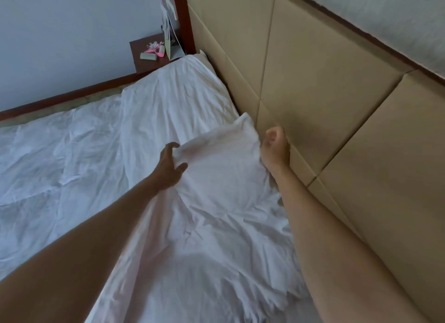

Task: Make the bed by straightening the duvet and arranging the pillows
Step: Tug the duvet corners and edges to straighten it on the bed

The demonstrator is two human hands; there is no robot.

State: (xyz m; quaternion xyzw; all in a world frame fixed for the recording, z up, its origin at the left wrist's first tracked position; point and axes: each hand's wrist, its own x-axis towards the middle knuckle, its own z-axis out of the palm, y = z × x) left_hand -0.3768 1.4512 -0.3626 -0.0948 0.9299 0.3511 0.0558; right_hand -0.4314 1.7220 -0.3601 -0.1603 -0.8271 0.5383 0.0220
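Two bare hands on a white pillow (216, 168) at the head of the bed, close against the tan padded headboard (313, 86). Left hand (169, 163) gripping the pillow's left edge, fingers curled over the fabric and thumb pressed in below. Right hand (274, 147) at the pillow's right edge, beside the headboard, fingers curled into a loose fist; hard to tell whether any cloth sits inside it, since the grip side is turned away. Pillow tilted up at its far end, near end lying on the bed toward the camera, cover creased. A second white pillow (173, 94) flat beyond it, along the headboard, reaching toward the far corner. Rumpled white duvet (55, 159) spread over the bed to the left, full of wrinkles. In the far corner, a dark wooden bedside table (144, 65) carrying a pink object (156, 51) and a pale green box (148, 56).
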